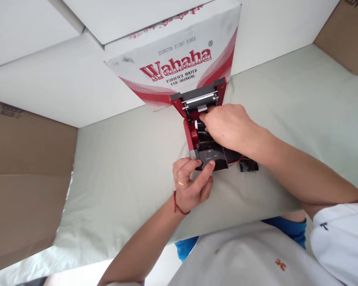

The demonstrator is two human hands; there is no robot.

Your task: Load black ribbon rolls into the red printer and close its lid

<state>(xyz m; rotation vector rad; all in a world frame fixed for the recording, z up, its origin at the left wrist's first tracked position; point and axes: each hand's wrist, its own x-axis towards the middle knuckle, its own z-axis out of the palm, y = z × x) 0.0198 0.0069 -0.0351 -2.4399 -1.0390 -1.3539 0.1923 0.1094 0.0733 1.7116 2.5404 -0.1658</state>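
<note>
A small red-and-black machine (188, 135) sits on the cloth with its hinged lid (198, 93) raised; a dark roller (201, 102) with bright metal rods shows inside the lid. Glossy black film (205, 137) stretches across the open body. My left hand (193, 178) is at the front edge, its fingers and thumb closed on the flat black film there. My right hand (231, 127) reaches into the body from the right, fingers curled just below the roller. Its fingertips are mostly hidden, so what they hold cannot be made out. A loose black piece (249, 163) lies by the machine's right front corner.
A white-and-red Wahaha water carton (179, 59) stands right behind the raised lid, against white panels (271, 31). Brown cardboard boxes flank the work area, one at the left (26, 178) and one at the right (346, 35). Pale green cloth (116, 171) covers the surface.
</note>
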